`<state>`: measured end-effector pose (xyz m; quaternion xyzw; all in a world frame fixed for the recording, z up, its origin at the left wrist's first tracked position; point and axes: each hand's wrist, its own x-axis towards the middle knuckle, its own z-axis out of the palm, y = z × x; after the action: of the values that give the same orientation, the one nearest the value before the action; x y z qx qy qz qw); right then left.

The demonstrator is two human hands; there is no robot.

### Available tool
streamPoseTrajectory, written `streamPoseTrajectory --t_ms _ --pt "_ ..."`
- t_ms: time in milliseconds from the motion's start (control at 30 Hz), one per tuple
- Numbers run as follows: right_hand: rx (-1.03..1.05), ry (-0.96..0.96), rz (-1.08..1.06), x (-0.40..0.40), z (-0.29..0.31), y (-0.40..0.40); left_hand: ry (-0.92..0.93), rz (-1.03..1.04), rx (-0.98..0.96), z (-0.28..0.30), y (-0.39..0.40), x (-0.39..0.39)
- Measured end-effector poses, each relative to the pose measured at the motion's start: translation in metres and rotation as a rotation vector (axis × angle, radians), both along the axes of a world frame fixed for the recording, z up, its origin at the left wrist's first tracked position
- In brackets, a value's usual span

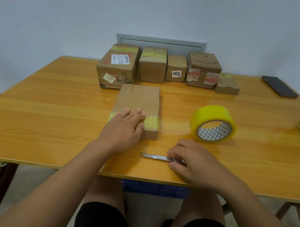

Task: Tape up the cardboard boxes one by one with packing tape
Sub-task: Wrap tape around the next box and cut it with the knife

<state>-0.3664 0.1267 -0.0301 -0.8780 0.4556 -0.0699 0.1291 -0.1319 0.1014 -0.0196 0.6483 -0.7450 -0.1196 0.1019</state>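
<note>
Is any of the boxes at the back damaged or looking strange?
Yes. The fourth box in the back row, the one with red-printed tape, looks battered: its top is dented and creased, with a small dark hole near the middle. The other back boxes look intact.

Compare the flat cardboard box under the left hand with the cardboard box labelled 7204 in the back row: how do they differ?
The flat cardboard box lies low and long near the table's middle; the box labelled 7204 stands taller and cube-like in the back row. The flat box has the left hand pressing on its yellow tape band, with tape running to the yellow tape roll; nothing touches the 7204 box. Only the 7204 box carries a number sticker. Both are brown cardboard.
</note>
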Motion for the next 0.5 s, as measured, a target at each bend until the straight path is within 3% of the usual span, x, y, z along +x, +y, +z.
streamPoseTrajectory --t_ms 100,167,367,500 --pt "-0.412 -0.098 -0.076 -0.001 0.002 -0.001 -0.001 0.001 -0.009 -0.002 -0.001 -0.001" --pt "-0.593 -0.037 -0.159 0.003 0.009 -0.007 0.003 0.005 -0.019 -0.002 -0.002 -0.001" --pt "-0.551 0.305 -0.311 0.003 0.001 -0.032 -0.031 0.052 -0.036 -0.006 0.0 -0.009" --pt "-0.619 0.225 -0.381 -0.011 -0.002 -0.032 -0.07 0.1 -0.094 -0.011 0.0 -0.016"
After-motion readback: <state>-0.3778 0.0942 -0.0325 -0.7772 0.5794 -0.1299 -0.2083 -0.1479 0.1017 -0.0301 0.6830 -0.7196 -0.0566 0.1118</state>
